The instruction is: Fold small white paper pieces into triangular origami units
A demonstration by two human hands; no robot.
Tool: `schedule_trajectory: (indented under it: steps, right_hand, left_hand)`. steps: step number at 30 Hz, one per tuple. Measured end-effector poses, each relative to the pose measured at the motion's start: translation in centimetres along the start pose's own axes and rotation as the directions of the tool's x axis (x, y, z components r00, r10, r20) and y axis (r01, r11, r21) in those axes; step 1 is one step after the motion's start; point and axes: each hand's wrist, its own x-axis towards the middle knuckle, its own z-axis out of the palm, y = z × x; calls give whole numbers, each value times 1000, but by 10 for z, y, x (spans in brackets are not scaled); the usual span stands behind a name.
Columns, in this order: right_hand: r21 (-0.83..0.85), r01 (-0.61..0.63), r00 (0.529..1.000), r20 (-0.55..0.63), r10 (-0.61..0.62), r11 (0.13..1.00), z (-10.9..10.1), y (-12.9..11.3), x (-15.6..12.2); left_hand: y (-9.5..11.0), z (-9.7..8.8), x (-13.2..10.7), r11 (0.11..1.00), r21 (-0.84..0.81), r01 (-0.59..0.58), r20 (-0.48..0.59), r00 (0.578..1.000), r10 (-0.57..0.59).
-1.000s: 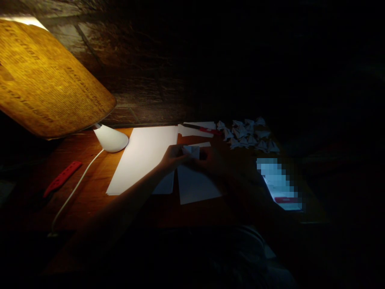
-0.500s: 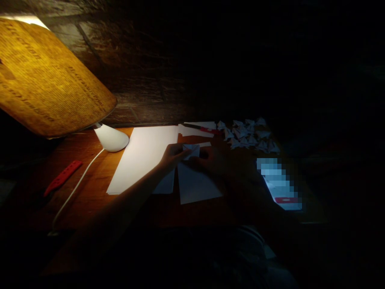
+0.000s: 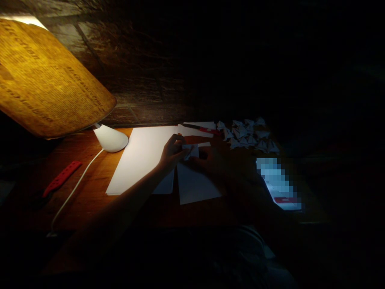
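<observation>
My left hand (image 3: 171,153) and my right hand (image 3: 212,160) meet over a small folded piece of white paper (image 3: 190,151), each pinching one side of it. The right hand lies in deep shadow and its fingers are hard to make out. Under the hands lies a white sheet (image 3: 195,184); a larger white sheet (image 3: 141,158) lies to the left. A heap of several small folded paper pieces (image 3: 248,134) sits at the back right of the wooden table (image 3: 90,188).
A lamp with a yellow printed shade (image 3: 45,80) and white base (image 3: 111,138) stands at the left, its cord (image 3: 72,192) trailing forward. A red strip-shaped tool (image 3: 61,178) lies left. A red-and-black pen (image 3: 201,129) rests on paper strips behind. A lit phone (image 3: 281,184) lies right.
My left hand's fingers have lifted and curled higher over the small folded paper; the paper has been turned slightly between the hands. Everything else stays put.
</observation>
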Motion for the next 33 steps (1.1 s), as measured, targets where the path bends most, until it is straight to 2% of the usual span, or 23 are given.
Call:
schedule_trajectory:
  steps: [5,10,15,20,25,29,33]
  right_hand:
    - [32,-17,1000,17,16,999,-1,1,2]
    - [2,4,999,-41,-4,1000,-2,3,4]
    - [-10,-23,998,-50,23,1000,-1,2,2]
    - [9,-14,999,-39,15,1000,-1,1,1]
    - [-36,27,996,-79,-30,999,-2,2,4]
    - [-43,25,994,-101,-29,999,-1,6,6]
    - [-113,24,993,-108,-36,993,0,9,5]
  left_hand:
    - [4,0,-3,985,168,-45,27,999,41]
    - [1,-2,-3,980,190,-62,3,998,63]
    - [-4,-3,0,968,203,-148,-41,986,159]
    - [-4,-5,0,935,288,-206,3,977,214]
    - [-1,-3,-4,962,234,-138,20,990,137]
    - [-2,0,-5,973,198,-122,33,993,117]
    - [-6,0,-3,978,194,-80,-8,996,83]
